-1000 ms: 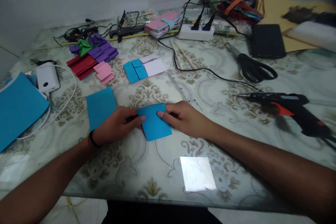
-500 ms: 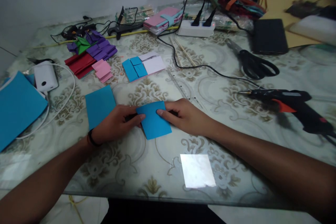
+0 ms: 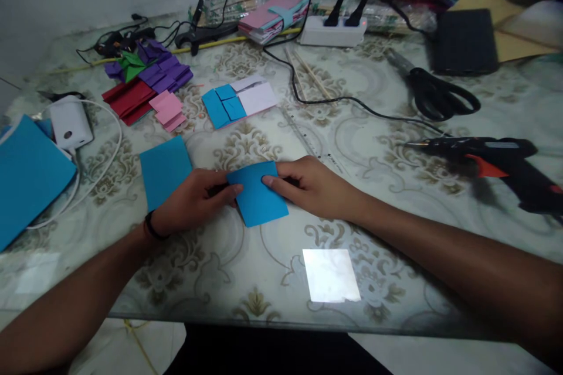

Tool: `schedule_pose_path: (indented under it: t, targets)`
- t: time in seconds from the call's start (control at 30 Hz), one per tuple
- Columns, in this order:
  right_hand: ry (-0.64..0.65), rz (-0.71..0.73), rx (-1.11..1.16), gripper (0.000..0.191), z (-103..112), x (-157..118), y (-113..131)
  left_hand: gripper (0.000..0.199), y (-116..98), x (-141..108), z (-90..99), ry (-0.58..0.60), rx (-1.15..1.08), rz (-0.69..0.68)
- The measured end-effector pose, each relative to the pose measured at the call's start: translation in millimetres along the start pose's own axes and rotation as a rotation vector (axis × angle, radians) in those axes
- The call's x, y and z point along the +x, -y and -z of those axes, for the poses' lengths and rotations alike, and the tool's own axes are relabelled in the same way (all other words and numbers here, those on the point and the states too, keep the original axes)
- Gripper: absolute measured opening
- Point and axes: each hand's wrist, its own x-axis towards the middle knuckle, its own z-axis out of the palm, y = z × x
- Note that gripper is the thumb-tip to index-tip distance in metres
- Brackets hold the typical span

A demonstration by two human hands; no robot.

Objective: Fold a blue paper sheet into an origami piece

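A small blue piece of paper (image 3: pixel 260 199) is held up between both hands, just over the table. My left hand (image 3: pixel 200 196) pinches its left edge, thumb on the near face and fingers behind. My right hand (image 3: pixel 303 187) grips the right edge in the same way, its fingers mostly hidden by the sheet. Partly under my left hand lies another blue sheet (image 3: pixel 165 167). Beyond the hands rests a white card with folded blue paper pieces (image 3: pixel 224 106) on its left half. A clear ruler (image 3: pixel 303 137) lies behind my right hand.
To the right are a black glue gun (image 3: pixel 488 158), black-handled scissors (image 3: pixel 440 96) and a dark flat box (image 3: pixel 464 41). A cable runs from the white power strip (image 3: pixel 333 31). Folded red paper (image 3: pixel 129 99), purple paper (image 3: pixel 167 73) and a white power bank (image 3: pixel 71 123) sit on the left.
The view has shifted slightly, so table items sit a little differently in the picture. Both hands keep the same hold on the blue paper.
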Motion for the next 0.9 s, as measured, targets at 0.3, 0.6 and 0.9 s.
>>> schedule_pose_path:
  t: [0.3,0.6,0.9]
  targets:
    - [-0.011,0.016,-0.005,0.044,0.3,-0.2,-0.5,0.035,-1.1,0.0,3.0,0.025,0.006,-0.022]
    - [-0.004,0.001,-0.005,0.043,0.3,0.3,-0.3,0.033,-1.0,0.4,3.8,0.034,-0.005,-0.048]
    - [-0.002,0.021,0.031,0.043,-0.6,1.3,-1.1,0.036,0.6,0.2,1.3,0.023,-0.031,-0.017]
